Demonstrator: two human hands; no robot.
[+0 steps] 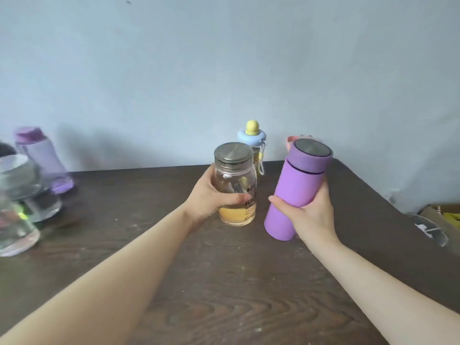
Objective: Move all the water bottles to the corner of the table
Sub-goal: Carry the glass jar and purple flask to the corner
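Item one: we hold a clear glass bottle (pixel 236 188) with a flat steel lid and a shallow layer of yellow liquid at its base. We judge it rigid, breakable and smooth-sided, fairly light with so little inside; the mid-body is the sound place to take it, and that is where our left hand (pixel 214 195) is wrapped, thumb across the front over the printed lettering. Whether its base rests on the tabletop (pixel 224 282) or rides just above it we cannot tell.

Item two: a matte purple flask (pixel 297 189) with a steel-faced cap, tilted with its top leaning right. We judge it stiff, tough and heavier-walled, its finish giving a surer hold than glass. Our right hand (pixel 308 212) is closed around its lower half from the right, thumb in front. It sits just beside the glass bottle, not touching.

Item three: a blue-capped bottle with a yellow knob (pixel 252 140) stands behind the glass bottle, by the wall, near the tabletop's far right corner. Something pink shows behind the flask's cap; we cannot identify it.

Item four: at far left, well apart, a blurred group of clear bottles (pixel 17 220) and a lilac bottle (pixel 42 158) awaits moving.
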